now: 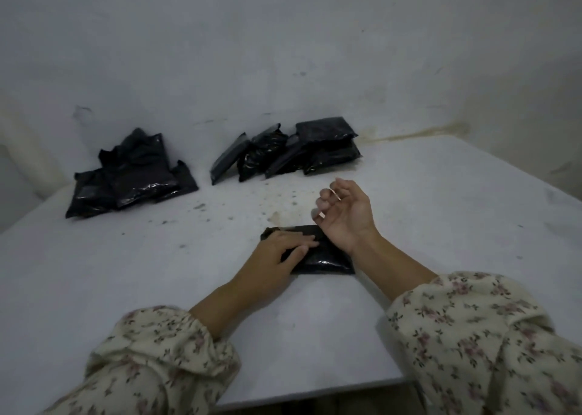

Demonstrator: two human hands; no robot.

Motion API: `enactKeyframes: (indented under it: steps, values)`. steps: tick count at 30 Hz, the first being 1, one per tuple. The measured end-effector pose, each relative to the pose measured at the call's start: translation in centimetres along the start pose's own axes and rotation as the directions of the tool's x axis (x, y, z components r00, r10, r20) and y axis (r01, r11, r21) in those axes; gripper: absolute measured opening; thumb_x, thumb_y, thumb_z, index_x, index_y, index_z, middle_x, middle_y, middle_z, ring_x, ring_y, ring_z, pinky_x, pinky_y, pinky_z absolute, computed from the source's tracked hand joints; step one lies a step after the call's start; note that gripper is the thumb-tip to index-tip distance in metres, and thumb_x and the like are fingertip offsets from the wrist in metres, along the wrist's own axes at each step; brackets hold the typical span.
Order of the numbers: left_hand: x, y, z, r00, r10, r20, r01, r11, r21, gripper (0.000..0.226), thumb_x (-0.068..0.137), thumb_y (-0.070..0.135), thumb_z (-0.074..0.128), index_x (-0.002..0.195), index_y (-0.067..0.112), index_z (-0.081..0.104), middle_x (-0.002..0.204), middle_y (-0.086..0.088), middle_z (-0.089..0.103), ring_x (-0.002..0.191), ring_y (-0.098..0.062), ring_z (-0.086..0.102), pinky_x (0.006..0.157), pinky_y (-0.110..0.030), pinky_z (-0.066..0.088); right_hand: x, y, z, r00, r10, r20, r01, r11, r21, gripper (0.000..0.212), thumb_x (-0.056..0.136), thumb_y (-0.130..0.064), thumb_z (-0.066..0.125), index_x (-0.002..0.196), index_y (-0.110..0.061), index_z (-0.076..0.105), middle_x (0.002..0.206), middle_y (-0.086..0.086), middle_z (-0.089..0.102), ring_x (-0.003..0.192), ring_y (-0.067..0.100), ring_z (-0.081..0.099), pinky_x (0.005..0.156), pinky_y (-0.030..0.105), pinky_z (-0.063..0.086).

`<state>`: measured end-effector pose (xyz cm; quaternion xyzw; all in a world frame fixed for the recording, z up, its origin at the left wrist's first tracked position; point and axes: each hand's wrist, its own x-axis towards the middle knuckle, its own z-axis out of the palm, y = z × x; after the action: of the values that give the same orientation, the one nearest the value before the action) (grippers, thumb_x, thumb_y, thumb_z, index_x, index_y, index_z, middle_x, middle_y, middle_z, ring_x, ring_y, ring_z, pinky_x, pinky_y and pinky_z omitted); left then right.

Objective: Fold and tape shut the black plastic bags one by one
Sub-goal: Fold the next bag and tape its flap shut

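A folded black plastic bag (321, 257) lies on the white table (126, 272) in front of me. My left hand (277, 254) presses flat on its left part with straight fingers. My right hand (345, 213) hovers above the bag's right end, palm up, fingers loosely curled; a thin pale strip, perhaps tape, shows at its fingertips, too blurred to be sure. A pile of unfolded black bags (126, 178) lies at the back left. A stack of folded black bags (289, 150) leans against the wall at the back centre.
The wall (283, 52) rises directly behind both piles. The table's near edge (315, 392) runs between my floral sleeves. Dark specks and a brownish stain (283, 216) mark the tabletop beyond the bag.
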<state>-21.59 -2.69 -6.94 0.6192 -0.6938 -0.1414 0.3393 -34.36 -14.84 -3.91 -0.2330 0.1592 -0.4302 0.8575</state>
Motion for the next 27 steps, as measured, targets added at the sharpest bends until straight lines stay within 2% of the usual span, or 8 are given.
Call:
enactKeyframes:
  steps: [4,7,10,15,18,21,24,27]
  values:
    - [0.7,0.1,-1.2,0.971,-0.238,-0.004,0.209,0.863,-0.459,0.029,0.101,0.008,0.04,0.09,0.017,0.066,0.105,0.007,0.072,0.108,-0.002,0.062,0.095,-0.011,0.04,0.3,0.6,-0.4,1.0,-0.014,0.002,0.014,0.999,0.04,0.017,0.082,-0.023,0.055,0.068,-0.017,0.048,0.06,-0.001,0.045,0.05,0.014,0.038,0.058,0.027,0.034]
    - [1.8,0.2,-2.1,0.904,-0.425,0.054,0.317,0.579,-0.751,0.02,0.099,0.006,0.03,0.091,0.008,0.048,0.095,-0.01,0.073,0.093,-0.014,0.069,0.085,-0.022,0.049,0.3,0.7,-0.7,1.0,-0.015,0.016,0.014,0.999,0.033,0.018,0.076,-0.025,0.057,0.063,-0.017,0.046,0.056,-0.002,0.039,0.046,0.014,0.033,0.06,0.028,0.029]
    - [2.7,0.4,-3.0,0.824,-0.548,0.147,0.398,0.373,-0.838,0.025,0.103,0.022,0.026,0.1,0.006,0.044,0.097,-0.018,0.072,0.085,-0.019,0.072,0.078,-0.023,0.053,0.3,0.7,-0.9,1.0,-0.017,0.018,0.016,1.0,0.016,0.019,0.076,-0.025,0.056,0.062,-0.018,0.045,0.055,-0.003,0.037,0.044,0.013,0.033,0.06,0.028,0.03]
    - [3.2,0.8,-3.3,0.849,-0.512,0.133,0.419,0.497,-0.76,0.013,0.104,0.026,0.04,0.1,0.014,0.039,0.099,-0.012,0.072,0.086,-0.016,0.071,0.077,-0.024,0.054,0.4,0.8,-1.1,1.0,-0.014,-0.001,0.014,1.0,0.024,0.019,0.075,-0.025,0.057,0.062,-0.018,0.045,0.056,-0.003,0.037,0.048,0.013,0.031,0.061,0.028,0.03]
    - [3.3,0.7,-3.4,0.845,-0.516,0.138,0.422,0.486,-0.765,0.012,0.097,0.02,0.055,0.104,0.016,0.046,0.093,-0.001,0.074,0.084,-0.011,0.07,0.07,-0.022,0.05,0.5,0.8,-1.1,1.0,-0.008,-0.013,0.009,0.999,0.041,0.019,0.077,-0.025,0.055,0.063,-0.018,0.045,0.057,-0.003,0.038,0.047,0.013,0.033,0.061,0.027,0.031]
    - [3.7,0.4,-3.7,0.831,-0.55,0.085,0.38,0.449,-0.809,0.012,0.097,0.008,0.049,0.103,0.018,0.048,0.099,-0.001,0.073,0.088,-0.013,0.067,0.07,-0.023,0.046,0.6,0.8,-1.3,1.0,0.002,-0.027,0.0,0.997,0.077,0.02,0.078,-0.026,0.056,0.064,-0.018,0.045,0.058,-0.003,0.04,0.047,0.013,0.036,0.063,0.027,0.035]
    - [3.5,-0.8,-3.9,0.872,-0.489,0.001,0.358,0.638,-0.682,0.03,0.091,-0.007,0.043,0.103,0.02,0.044,0.114,0.0,0.067,0.095,-0.015,0.058,0.067,-0.019,0.044,0.6,0.9,-1.4,0.999,0.0,-0.042,0.004,0.994,0.113,0.023,0.084,-0.025,0.053,0.064,-0.017,0.045,0.06,-0.001,0.042,0.047,0.014,0.038,0.064,0.027,0.035]
    - [2.9,-1.9,-3.6,0.924,-0.367,0.107,0.374,0.813,-0.446,0.043,0.088,-0.006,0.057,0.111,0.024,0.035,0.115,0.009,0.056,0.11,-0.011,0.048,0.082,-0.018,0.048,0.8,0.9,-1.3,0.999,0.004,-0.047,0.002,0.992,0.125,0.026,0.087,-0.025,0.051,0.063,-0.016,0.045,0.061,-0.001,0.043,0.047,0.014,0.039,0.063,0.028,0.036]
